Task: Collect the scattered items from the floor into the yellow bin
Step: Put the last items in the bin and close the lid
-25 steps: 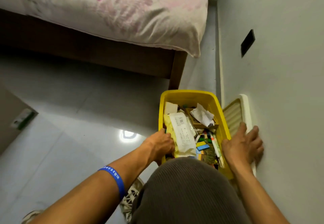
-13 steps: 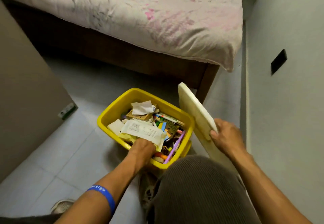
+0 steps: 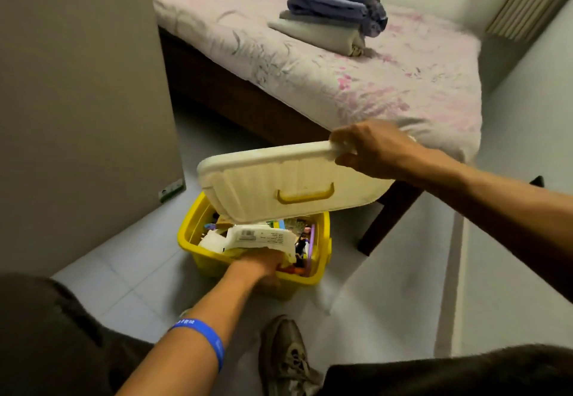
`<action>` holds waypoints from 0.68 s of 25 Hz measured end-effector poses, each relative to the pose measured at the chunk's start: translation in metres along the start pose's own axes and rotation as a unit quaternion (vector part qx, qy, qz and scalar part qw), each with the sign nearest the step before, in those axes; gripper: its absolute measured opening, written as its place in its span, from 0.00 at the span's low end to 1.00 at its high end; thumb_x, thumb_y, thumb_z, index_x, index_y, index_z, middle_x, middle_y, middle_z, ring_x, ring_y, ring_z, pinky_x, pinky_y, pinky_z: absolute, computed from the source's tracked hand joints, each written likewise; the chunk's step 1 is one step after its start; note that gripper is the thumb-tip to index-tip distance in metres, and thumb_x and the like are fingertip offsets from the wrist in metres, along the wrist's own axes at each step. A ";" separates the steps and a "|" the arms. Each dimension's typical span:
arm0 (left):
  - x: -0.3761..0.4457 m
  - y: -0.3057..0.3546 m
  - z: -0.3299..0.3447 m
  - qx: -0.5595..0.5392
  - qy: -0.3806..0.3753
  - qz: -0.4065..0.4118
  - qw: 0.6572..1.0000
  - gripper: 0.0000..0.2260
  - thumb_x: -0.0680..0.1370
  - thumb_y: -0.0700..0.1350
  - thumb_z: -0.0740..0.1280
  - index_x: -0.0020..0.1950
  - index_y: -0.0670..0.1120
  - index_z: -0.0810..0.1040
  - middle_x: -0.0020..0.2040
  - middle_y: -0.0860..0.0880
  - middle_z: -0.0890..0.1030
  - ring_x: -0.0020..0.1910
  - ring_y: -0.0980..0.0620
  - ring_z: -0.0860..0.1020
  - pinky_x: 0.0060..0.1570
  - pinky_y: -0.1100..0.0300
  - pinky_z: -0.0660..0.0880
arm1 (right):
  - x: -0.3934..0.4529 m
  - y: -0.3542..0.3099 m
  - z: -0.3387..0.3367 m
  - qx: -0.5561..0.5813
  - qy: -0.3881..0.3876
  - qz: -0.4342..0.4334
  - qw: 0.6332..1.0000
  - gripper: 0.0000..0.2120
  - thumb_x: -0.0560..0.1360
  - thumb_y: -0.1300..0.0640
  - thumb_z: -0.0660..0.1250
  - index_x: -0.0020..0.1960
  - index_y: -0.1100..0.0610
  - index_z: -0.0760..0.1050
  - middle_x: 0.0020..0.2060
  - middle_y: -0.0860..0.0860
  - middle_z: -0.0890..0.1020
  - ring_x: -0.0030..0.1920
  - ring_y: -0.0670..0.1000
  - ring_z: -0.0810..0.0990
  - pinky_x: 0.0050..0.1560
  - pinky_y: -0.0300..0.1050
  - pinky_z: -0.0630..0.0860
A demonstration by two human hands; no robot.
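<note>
The yellow bin [image 3: 322,250] stands on the floor tiles, packed with several small items, a white labelled packet [image 3: 259,237] on top. My left hand [image 3: 263,267] grips the bin's near rim, fingers curled over the edge. My right hand [image 3: 369,151] holds the cream lid [image 3: 279,182] by its far right corner. The lid hangs tilted above the bin's far half, its yellow handle facing me, and hides part of the contents.
A bed with a floral sheet [image 3: 356,85] and folded clothes [image 3: 335,20] stands behind the bin. Its wooden leg [image 3: 381,222] is just right of the bin. A beige cabinet [image 3: 77,101] rises at left. My shoe [image 3: 291,358] sits below the bin. A wall [image 3: 533,209] runs along the right.
My right hand has swung the lid from beside the bin up and over it. My left hand stays on the near rim. The view has risen and turned toward the bed.
</note>
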State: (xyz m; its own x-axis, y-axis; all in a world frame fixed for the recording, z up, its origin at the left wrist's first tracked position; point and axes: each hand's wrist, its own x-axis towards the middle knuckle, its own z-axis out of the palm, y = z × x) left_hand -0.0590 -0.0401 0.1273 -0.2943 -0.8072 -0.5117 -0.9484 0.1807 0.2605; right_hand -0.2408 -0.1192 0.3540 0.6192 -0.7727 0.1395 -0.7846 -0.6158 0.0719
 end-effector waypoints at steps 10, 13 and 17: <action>-0.013 -0.130 -0.031 -0.376 0.441 -0.105 0.808 0.16 0.69 0.65 0.66 0.39 0.53 0.79 0.35 0.57 0.80 0.34 0.59 0.76 0.34 0.64 0.70 | 0.070 0.038 0.112 0.372 -0.127 0.087 0.915 0.15 0.75 0.51 0.71 0.59 0.36 0.76 0.59 0.45 0.81 0.54 0.41 0.80 0.51 0.33 0.75; 0.029 -0.151 0.001 -0.190 0.277 -0.246 0.909 0.25 0.73 0.67 0.60 0.69 0.62 0.66 0.71 0.52 0.67 0.69 0.47 0.64 0.63 0.48 0.66 | 0.094 0.037 0.205 0.099 -0.139 0.170 0.971 0.26 0.79 0.45 0.64 0.75 0.44 0.63 0.73 0.52 0.68 0.69 0.58 0.69 0.66 0.56 0.69; 0.054 -0.161 0.033 -0.150 0.264 -0.246 0.921 0.31 0.72 0.72 0.57 0.72 0.62 0.58 0.76 0.52 0.55 0.73 0.46 0.51 0.69 0.42 0.58 | 0.041 -0.040 0.315 0.153 -0.127 0.226 0.954 0.29 0.81 0.36 0.48 0.78 0.41 0.43 0.80 0.49 0.43 0.79 0.60 0.43 0.74 0.66 0.41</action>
State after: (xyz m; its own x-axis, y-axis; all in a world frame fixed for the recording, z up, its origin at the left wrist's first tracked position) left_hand 0.0737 -0.0947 0.0306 0.3345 -0.9250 -0.1804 -0.8530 -0.3785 0.3593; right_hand -0.1744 -0.1750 0.0459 0.2366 -0.9587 -0.1580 -0.9519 -0.1962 -0.2352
